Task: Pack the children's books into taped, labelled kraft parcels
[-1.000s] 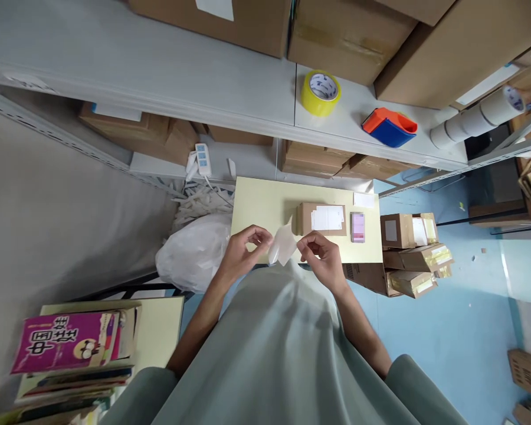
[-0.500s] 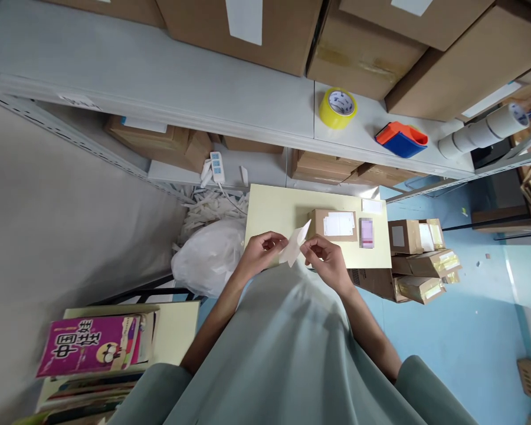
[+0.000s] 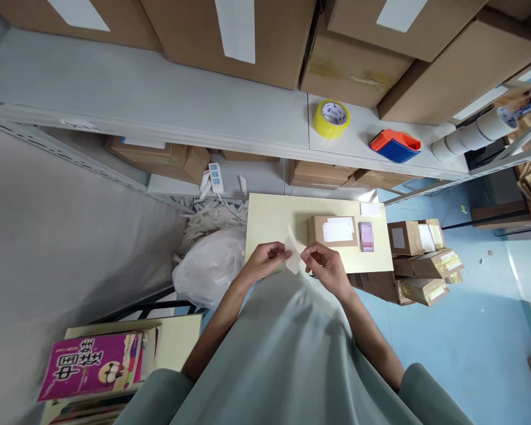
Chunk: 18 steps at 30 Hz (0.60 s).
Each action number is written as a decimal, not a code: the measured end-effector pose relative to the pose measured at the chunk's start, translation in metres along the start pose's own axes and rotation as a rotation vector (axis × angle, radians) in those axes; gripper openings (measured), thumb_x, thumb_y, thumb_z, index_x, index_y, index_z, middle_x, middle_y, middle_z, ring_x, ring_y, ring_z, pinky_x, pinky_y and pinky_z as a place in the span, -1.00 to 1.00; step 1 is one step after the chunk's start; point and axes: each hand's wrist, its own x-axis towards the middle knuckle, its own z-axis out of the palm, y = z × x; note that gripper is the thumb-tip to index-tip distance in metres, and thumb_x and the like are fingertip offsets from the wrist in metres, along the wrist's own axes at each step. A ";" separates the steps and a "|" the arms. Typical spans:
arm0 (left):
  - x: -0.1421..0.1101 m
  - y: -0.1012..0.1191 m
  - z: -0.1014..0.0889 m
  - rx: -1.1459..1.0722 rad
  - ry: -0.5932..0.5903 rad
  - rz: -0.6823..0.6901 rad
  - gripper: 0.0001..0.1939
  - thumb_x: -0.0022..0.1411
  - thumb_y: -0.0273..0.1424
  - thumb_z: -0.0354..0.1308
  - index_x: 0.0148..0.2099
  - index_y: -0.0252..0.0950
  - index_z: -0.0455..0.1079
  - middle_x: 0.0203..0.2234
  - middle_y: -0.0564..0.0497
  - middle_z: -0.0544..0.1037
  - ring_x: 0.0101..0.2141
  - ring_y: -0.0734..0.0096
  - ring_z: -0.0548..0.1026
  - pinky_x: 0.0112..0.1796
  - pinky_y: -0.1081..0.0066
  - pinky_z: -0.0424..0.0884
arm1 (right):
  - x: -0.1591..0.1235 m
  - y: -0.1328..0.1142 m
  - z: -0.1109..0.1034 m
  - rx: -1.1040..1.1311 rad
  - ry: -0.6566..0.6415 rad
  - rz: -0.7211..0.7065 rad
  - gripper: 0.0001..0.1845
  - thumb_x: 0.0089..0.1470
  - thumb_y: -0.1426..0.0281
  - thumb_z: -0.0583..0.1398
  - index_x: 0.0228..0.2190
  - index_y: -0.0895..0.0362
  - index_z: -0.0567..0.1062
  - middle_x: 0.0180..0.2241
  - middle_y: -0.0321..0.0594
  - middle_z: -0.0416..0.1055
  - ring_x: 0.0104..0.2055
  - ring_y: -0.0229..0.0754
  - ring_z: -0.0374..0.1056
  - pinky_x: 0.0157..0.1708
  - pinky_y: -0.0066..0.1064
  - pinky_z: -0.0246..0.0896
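A thin white slip of paper is held up in front of my body, over the near edge of the pale yellow table. My left hand pinches its left side between thumb and fingers. My right hand is closed in a pinch at the slip's right edge. Just beyond my right hand lies a small cardboard box with white printed sheets on top. To its right is a phone-sized item with a blurred purple face.
A grey shelf spans the far side, holding large cartons, yellow tape, an orange-blue tape dispenser and white rolls. At left are a white plastic bag and books. Taped boxes are stacked at right.
The paper slip has turned, showing a narrower shape, and its top leans left now. Both hands stay pinched at nearly the same spot. The view has tilted slightly upward.
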 end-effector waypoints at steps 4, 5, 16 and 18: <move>0.006 -0.001 -0.006 0.026 0.039 -0.022 -0.52 0.13 0.09 0.39 -0.40 -0.25 0.48 -0.51 0.08 0.48 -0.44 0.42 0.39 -0.36 0.41 0.29 | 0.000 0.001 -0.006 0.025 0.024 0.004 -0.59 0.20 -0.02 0.37 -0.37 0.06 0.56 -0.38 -0.30 0.43 -0.48 -0.26 0.40 -0.45 -0.37 0.33; 0.008 -0.003 -0.012 0.044 0.069 -0.026 -0.52 0.12 0.08 0.40 -0.41 -0.24 0.47 -0.52 0.09 0.47 -0.45 0.43 0.36 -0.37 0.41 0.27 | -0.001 0.001 -0.009 0.026 0.038 0.010 -0.59 0.20 -0.02 0.37 -0.38 0.06 0.56 -0.39 -0.30 0.43 -0.48 -0.26 0.40 -0.46 -0.37 0.32; 0.034 -0.024 -0.176 0.179 0.838 -0.163 -0.42 0.13 0.16 0.33 -0.11 -0.24 0.44 -0.40 0.05 0.49 -0.29 0.24 0.49 -0.21 0.21 0.39 | -0.007 0.010 -0.038 0.091 0.139 0.057 -0.54 0.17 -0.08 0.39 -0.40 0.05 0.55 -0.51 -0.31 0.40 -0.49 -0.22 0.34 -0.51 -0.38 0.23; 0.033 -0.016 -0.194 0.201 0.838 -0.061 -0.34 0.15 0.28 0.26 -0.01 -0.15 0.43 -0.28 0.00 0.54 -0.07 0.03 0.55 -0.10 0.07 0.43 | -0.007 0.012 -0.041 0.106 0.133 0.057 -0.54 0.17 -0.08 0.39 -0.40 0.05 0.55 -0.51 -0.31 0.40 -0.49 -0.22 0.34 -0.50 -0.37 0.24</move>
